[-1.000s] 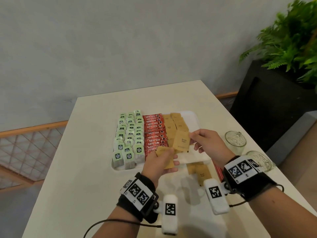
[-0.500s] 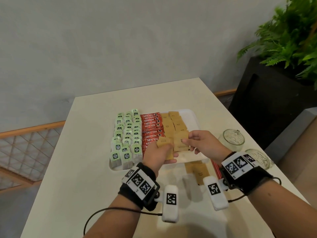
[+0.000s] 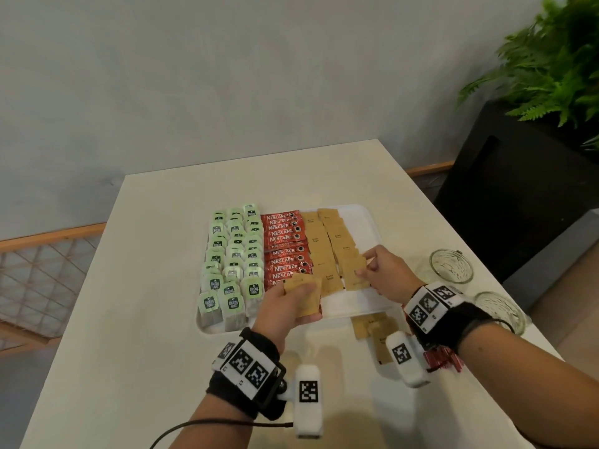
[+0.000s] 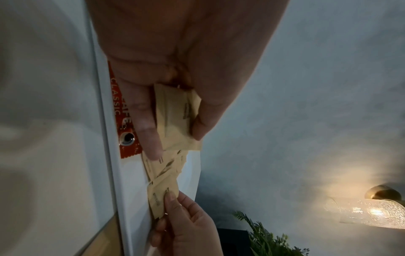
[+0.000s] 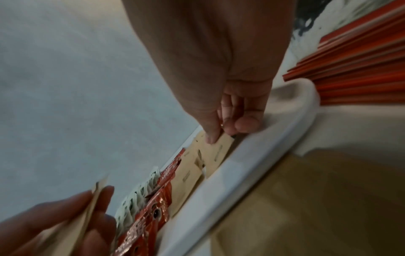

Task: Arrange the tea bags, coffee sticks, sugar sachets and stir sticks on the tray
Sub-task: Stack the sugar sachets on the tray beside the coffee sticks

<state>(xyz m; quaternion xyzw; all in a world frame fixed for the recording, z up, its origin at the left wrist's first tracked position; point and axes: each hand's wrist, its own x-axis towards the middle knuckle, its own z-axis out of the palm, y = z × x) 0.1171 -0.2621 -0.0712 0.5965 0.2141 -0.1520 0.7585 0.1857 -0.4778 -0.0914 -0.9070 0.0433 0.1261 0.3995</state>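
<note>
A white tray (image 3: pixel 359 218) holds rows of green tea bags (image 3: pixel 233 254), red coffee sticks (image 3: pixel 285 241) and two columns of brown sugar sachets (image 3: pixel 327 241). My left hand (image 3: pixel 285 306) hovers over the tray's near edge and grips a small stack of sugar sachets (image 3: pixel 304 296) between thumb and fingers (image 4: pixel 151 131). My right hand (image 3: pixel 385 273) pinches one sugar sachet (image 3: pixel 355 277) at the near end of the right sugar column, low on the tray; in the right wrist view its fingertips (image 5: pixel 211 136) press on that sachet (image 5: pixel 217 149).
Loose sugar sachets (image 3: pixel 376 328) lie on the table just in front of the tray. Red stir sticks (image 3: pixel 444 358) lie under my right wrist. Two glass jars (image 3: pixel 450 265) (image 3: pixel 499 311) stand near the table's right edge. A black planter (image 3: pixel 518 205) stands beyond that edge.
My right hand carried one sachet from beside the left hand's stack down and to the right, onto the right sugar column. The left hand stayed in place with its stack.
</note>
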